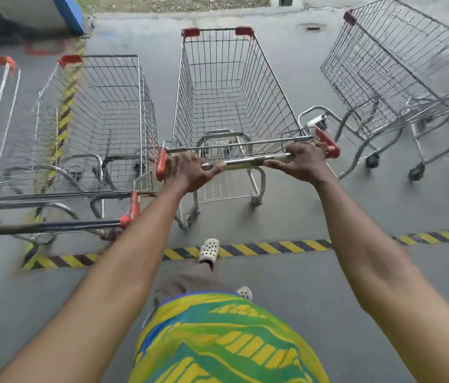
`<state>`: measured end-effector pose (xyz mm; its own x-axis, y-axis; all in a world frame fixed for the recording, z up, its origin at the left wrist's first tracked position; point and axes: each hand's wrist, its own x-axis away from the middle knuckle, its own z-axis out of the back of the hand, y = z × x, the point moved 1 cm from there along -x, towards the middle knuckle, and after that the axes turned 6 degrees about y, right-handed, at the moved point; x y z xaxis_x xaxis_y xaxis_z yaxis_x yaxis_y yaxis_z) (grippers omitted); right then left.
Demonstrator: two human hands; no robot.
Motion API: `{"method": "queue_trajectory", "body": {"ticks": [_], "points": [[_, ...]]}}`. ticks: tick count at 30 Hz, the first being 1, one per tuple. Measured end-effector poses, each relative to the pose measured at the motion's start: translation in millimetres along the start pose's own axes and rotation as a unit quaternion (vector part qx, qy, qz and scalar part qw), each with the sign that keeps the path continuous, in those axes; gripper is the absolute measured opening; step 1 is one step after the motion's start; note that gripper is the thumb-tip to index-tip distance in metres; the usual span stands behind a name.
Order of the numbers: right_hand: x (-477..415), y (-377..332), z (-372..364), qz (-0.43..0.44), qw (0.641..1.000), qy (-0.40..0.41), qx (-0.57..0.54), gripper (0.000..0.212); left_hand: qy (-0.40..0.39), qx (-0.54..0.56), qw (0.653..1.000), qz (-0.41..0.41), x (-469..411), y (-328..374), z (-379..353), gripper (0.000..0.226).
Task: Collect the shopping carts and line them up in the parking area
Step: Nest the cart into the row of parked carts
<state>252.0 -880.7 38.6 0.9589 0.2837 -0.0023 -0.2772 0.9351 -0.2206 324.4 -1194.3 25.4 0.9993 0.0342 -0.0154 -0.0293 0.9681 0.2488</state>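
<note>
Your fingers on both the left hand and right hand curl round the cart handle, steering the middle cart past the striped line, beside the parked cart.

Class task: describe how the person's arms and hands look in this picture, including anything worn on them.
Both arms are bare from the frame's lower edge to the wrists, with no sleeves in view. The left hand and right hand wear no gloves; no watch, bracelet or ring is visible. The arms look long and curved, which the wide-angle lens exaggerates.
</note>
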Motion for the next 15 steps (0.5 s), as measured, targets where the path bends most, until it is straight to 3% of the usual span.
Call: {"method": "queue_trajectory", "body": {"ticks": [7, 15], "points": [[36, 4, -3, -0.007, 1.000, 0.012, -0.017, 0.087, -0.005, 0.003, 1.000, 0.021, 30, 5, 1, 0.104], [66, -5, -5, -0.014, 0.999, 0.040, -0.035, 0.084, 0.012, 0.003, 1.000, -0.014, 61, 4, 3, 0.072]]}}
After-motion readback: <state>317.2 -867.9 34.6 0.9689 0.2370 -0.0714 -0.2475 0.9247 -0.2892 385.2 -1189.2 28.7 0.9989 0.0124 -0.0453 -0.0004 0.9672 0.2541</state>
